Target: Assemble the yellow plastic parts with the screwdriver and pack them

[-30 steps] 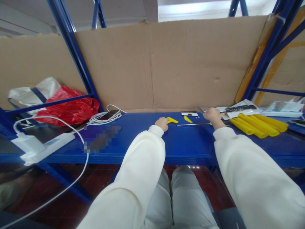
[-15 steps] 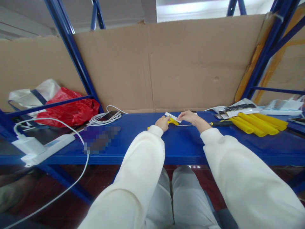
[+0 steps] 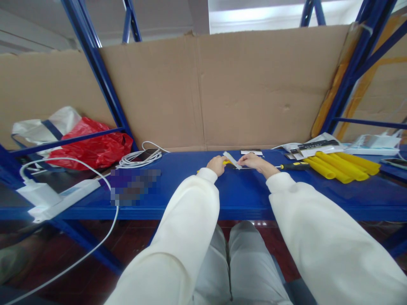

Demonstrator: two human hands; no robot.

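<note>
My left hand (image 3: pixel 216 165) is closed around a yellow piece (image 3: pixel 227 162), which shows on both sides of the fist; its full shape is hidden. A short white strip (image 3: pixel 232 159) lies slantwise across the near end of that piece, between my hands. With thumb and fingers pinched together, my right hand (image 3: pixel 252 162) grips the strip's lower right end. Beneath the right wrist runs the thin shaft of a screwdriver (image 3: pixel 295 165) with a black and yellow handle. Behind the right hand is a small white label-like piece (image 3: pixel 251 152).
Several yellow tubes (image 3: pixel 341 167) and flat packets (image 3: pixel 318 146) lie at the right of the blue shelf (image 3: pixel 190 190). On the left are a coiled white cable (image 3: pixel 140 158), a red bag (image 3: pixel 92 142) and a power strip (image 3: pixel 66 197). Cardboard (image 3: pixel 203 93) stands behind.
The white strip has turned and tilted, showing more of its flat face over the yellow piece. My right hand has shifted slightly left and down, uncovering the white piece behind it.
</note>
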